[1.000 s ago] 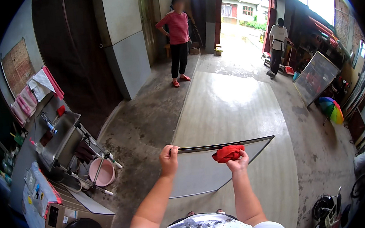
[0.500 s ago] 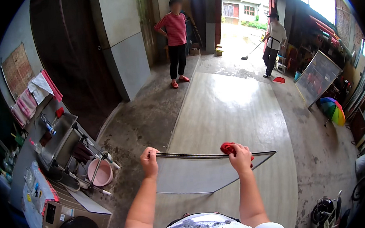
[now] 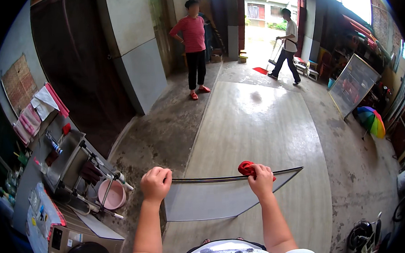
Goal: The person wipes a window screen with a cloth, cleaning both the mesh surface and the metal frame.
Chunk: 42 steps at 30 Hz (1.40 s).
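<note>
A framed mesh screen (image 3: 202, 198) stands upright in front of me, its dark top edge running from left to right. At its upper left corner my left hand (image 3: 156, 184) is closed on the frame. My right hand (image 3: 261, 181) grips a bunched red cloth (image 3: 247, 168) against the top edge, right of the middle. Part of the cloth is hidden behind the fingers. Below, the lower part of the screen reaches down toward the floor near my feet.
A pale floor sheet (image 3: 258, 123) spreads ahead. A person in a striped top (image 3: 194, 36) stands watching; another (image 3: 290, 37) holds a broom and red dustpan (image 3: 260, 70). On the left are a sink (image 3: 65, 155), pink basin (image 3: 112, 194) and washing machine (image 3: 87, 245); right, a rainbow umbrella (image 3: 370, 122).
My right hand and the cloth have slid slightly left along the edge. My left hand has moved left and down a little. The far person has turned and stepped left, dustpan too.
</note>
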Each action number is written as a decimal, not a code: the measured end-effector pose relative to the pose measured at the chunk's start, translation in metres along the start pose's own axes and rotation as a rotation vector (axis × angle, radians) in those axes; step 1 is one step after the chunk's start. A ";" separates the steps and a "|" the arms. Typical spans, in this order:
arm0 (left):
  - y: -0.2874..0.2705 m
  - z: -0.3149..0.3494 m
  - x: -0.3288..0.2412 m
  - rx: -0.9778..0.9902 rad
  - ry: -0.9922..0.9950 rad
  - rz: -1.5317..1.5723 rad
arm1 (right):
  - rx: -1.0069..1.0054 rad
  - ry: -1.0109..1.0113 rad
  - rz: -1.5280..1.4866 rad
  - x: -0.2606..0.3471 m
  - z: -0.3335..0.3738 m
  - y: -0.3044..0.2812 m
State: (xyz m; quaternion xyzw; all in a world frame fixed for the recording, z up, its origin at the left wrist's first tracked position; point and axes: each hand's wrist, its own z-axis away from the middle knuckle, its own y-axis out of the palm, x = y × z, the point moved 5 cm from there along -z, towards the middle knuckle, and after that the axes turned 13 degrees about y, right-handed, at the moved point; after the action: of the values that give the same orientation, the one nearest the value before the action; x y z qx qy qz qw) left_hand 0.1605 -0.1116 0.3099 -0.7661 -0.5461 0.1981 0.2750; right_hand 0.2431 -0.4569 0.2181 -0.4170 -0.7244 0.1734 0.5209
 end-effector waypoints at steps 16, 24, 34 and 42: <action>0.074 -0.025 -0.111 0.378 0.312 0.043 | 0.015 0.007 -0.015 -0.007 -0.003 0.000; 0.086 -0.026 -0.119 0.346 0.292 0.068 | -0.057 0.059 -0.081 -0.022 0.007 -0.001; 0.086 -0.024 -0.118 0.310 0.157 0.087 | 0.037 0.125 -0.578 -0.046 0.004 0.015; 0.086 -0.012 -0.103 0.330 0.113 0.091 | -0.452 0.820 -1.671 -0.106 0.019 0.014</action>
State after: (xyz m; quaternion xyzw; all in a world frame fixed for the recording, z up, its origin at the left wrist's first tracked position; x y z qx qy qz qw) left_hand 0.1973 -0.2328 0.2650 -0.7445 -0.4544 0.2539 0.4181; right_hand 0.2432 -0.5288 0.1362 0.1158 -0.5655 -0.5577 0.5965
